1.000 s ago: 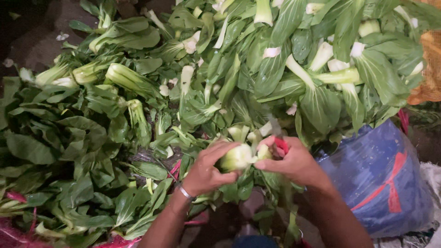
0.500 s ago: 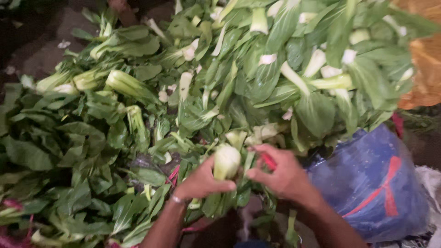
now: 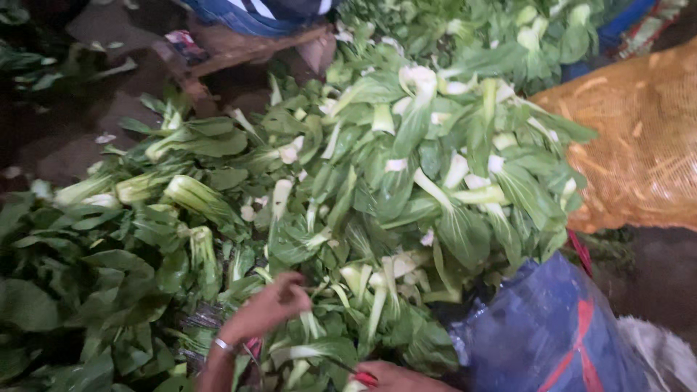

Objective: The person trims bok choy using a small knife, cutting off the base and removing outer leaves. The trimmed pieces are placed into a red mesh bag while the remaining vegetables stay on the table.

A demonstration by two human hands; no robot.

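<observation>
Green leafy vegetables with pale white stalks, of the bok choy kind, lie heaped across the whole ground area as one pile [image 3: 406, 167]. Most heads in the pile lie with their white cut bases toward the upper part of the view and their leaves fanning downward and outward, long axes running roughly top to bottom or slightly slanted.

Left hand [image 3: 268, 308], a thin metal bangle [image 3: 223, 345] at the wrist, rests among the leaves at the lower centre. Its fingers are curled and drawn together over a bunch of stalks [image 3: 367, 290]; whether they actually pinch a stalk cannot be told, owing to blur.

Right hand [image 3: 396, 377] shows only at the bottom edge, cut off by the frame. It lies close against a red-handled tool [image 3: 365, 377]; its grip cannot be told.

The stalks just beside the left hand point with their pale bases up and to the right, leaves trailing down toward the person.

Blue plastic sack with red stripes [image 3: 559, 334] sits at the lower right, touching the pile. An orange mesh sack [image 3: 639, 152] lies at the right, well apart from both hands.
</observation>
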